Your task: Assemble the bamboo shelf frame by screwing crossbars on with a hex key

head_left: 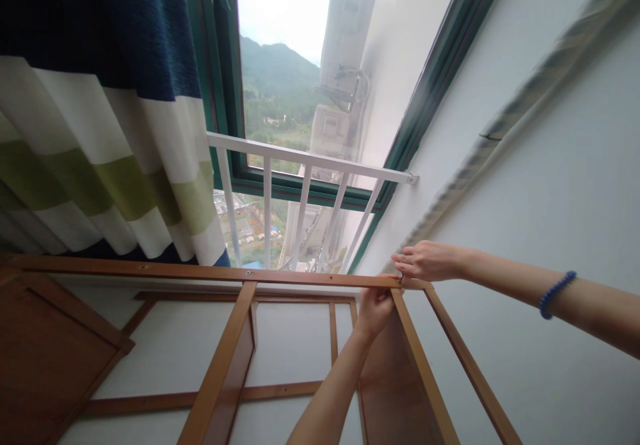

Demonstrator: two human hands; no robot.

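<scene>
A brown wooden frame (195, 271) stretches across the lower view, with a rail along its far side and uprights running toward me. My left hand (376, 310) comes from below, its fingers closed around the rail near the right-hand upright (425, 365). Above that same joint, my right hand (426, 260) is closed with its fingertips low over the rail. Between its fingers shows a small dark bent metal piece (401, 276), touching or nearly touching the wood; its exact kind is too small to tell. A blue bead bracelet (556, 295) circles my right wrist.
Behind the rail stand a white metal railing (310, 159) and a green-framed window (233, 85). A striped curtain (115, 125) hangs at left. Along the white wall (565, 198) at right runs a wrapped pipe (505, 122). A wooden panel (55, 358) lies at lower left.
</scene>
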